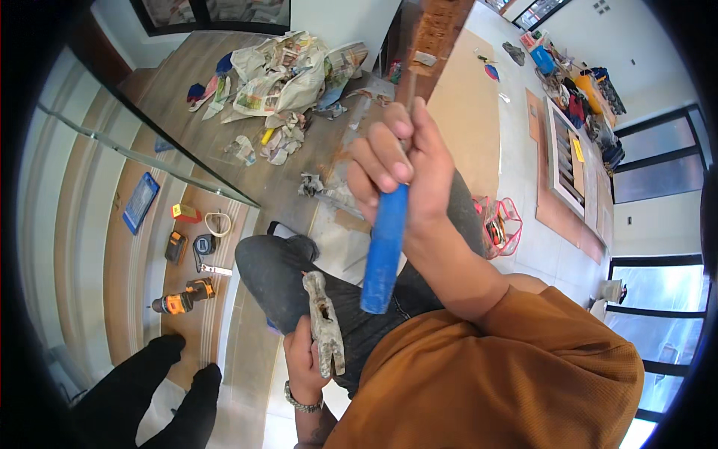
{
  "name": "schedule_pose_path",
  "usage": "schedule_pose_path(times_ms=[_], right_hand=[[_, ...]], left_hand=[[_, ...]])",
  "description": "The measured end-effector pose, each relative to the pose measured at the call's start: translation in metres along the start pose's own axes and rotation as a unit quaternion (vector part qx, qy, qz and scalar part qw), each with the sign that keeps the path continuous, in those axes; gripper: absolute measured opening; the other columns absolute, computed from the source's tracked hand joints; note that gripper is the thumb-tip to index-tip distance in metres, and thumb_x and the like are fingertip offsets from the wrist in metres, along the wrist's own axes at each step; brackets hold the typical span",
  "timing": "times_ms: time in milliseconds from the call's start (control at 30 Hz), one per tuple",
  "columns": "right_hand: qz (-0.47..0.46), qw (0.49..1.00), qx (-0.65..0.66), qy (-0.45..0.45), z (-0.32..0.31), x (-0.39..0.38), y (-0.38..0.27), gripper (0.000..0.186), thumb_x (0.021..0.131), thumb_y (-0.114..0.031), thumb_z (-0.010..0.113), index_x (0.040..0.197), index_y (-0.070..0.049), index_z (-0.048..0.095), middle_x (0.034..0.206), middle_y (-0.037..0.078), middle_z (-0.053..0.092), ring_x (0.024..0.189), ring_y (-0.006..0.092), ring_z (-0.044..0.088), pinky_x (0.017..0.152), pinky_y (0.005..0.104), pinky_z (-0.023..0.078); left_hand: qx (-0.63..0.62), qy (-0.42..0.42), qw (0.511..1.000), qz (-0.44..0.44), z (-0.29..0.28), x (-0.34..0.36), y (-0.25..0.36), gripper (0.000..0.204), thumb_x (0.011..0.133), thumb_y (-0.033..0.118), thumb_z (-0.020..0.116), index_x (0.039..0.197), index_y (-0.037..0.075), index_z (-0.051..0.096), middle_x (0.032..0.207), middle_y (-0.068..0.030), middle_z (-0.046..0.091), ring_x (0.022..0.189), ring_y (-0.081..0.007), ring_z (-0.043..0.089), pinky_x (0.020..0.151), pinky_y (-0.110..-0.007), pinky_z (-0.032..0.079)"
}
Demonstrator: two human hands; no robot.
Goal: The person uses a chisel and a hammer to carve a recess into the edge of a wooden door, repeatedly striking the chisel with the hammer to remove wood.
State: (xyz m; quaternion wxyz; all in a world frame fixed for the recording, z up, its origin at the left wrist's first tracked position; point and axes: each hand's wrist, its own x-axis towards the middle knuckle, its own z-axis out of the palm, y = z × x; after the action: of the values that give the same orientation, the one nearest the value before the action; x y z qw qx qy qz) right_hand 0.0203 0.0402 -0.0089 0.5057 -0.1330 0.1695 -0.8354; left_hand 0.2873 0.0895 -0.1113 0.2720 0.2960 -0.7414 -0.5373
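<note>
My right hand (407, 168) is closed around a chisel with a blue handle (385, 251), fingers wrapped where the handle meets the thin metal shank. The shank points up toward the edge of a brown wooden board (441, 30), which has a rough cut recess; the chisel's tip appears to be at that edge. Lower and to the left, my left hand (301, 359), with a wristwatch, grips a claw hammer (325, 322). Its worn, paint-spattered head faces up and hides most of the handle. The hammer is apart from the chisel, over my bent leg.
Left, wooden steps hold an orange cordless drill (176, 303), tape measure (204, 245), blue-edged tablet-like object (140, 202) and tape roll (218, 224) beside a glass panel (172, 153). Another person's dark-clad legs (134, 385) stand there. Paper-filled sacks (277, 82) lie ahead; a pink-edged bag (501, 228) sits right.
</note>
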Motion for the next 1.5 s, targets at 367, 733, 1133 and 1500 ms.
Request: schedule_pose_path(times_ms=[367, 733, 1133, 1500], right_hand=[[-0.007, 0.996, 0.069, 0.056, 0.016, 0.008, 0.004, 0.041, 0.105, -0.046, 0.031, 0.079, -0.017, 0.045, 0.05, -0.003, 0.036, 0.045, 0.0125, 0.039, 0.038, 0.0292, 0.032], [-0.004, 0.987, 0.146, 0.064, 0.02, 0.018, 0.001, 0.041, 0.106, -0.047, 0.028, 0.084, -0.016, 0.043, 0.052, 0.0, 0.04, 0.046, 0.0145, 0.041, 0.04, 0.0313, 0.034], [0.024, 0.985, 0.157, 0.072, 0.026, 0.013, -0.004, 0.041, 0.106, -0.047, 0.027, 0.083, -0.017, 0.043, 0.052, -0.001, 0.039, 0.046, 0.014, 0.041, 0.041, 0.031, 0.034], [0.049, 0.985, 0.147, 0.071, 0.026, 0.006, -0.011, 0.041, 0.106, -0.047, 0.028, 0.082, -0.017, 0.042, 0.052, -0.001, 0.039, 0.045, 0.0135, 0.042, 0.04, 0.0303, 0.035]], left_hand=[[-0.134, 0.104, 0.978, -0.124, 0.015, -0.044, 0.023, 0.015, 0.091, 0.018, 0.053, 0.082, 0.006, 0.054, 0.065, -0.0044, 0.05, 0.053, -0.0157, 0.046, 0.05, -0.03, 0.039], [-0.138, 0.124, 0.98, 0.078, 0.049, -0.004, 0.066, 0.044, 0.087, 0.048, 0.062, 0.082, 0.007, 0.047, 0.063, -0.0046, 0.043, 0.054, -0.0176, 0.042, 0.048, -0.032, 0.033], [-0.167, 0.125, 0.971, 0.114, 0.054, 0.006, 0.078, 0.064, 0.084, 0.072, 0.053, 0.083, 0.009, 0.041, 0.058, -0.0033, 0.042, 0.05, -0.017, 0.04, 0.047, -0.031, 0.035], [-0.19, 0.135, 0.965, 0.12, 0.059, 0.008, 0.081, 0.063, 0.085, 0.07, 0.053, 0.083, 0.008, 0.04, 0.054, -0.0027, 0.037, 0.047, -0.0156, 0.038, 0.042, -0.03, 0.033]])
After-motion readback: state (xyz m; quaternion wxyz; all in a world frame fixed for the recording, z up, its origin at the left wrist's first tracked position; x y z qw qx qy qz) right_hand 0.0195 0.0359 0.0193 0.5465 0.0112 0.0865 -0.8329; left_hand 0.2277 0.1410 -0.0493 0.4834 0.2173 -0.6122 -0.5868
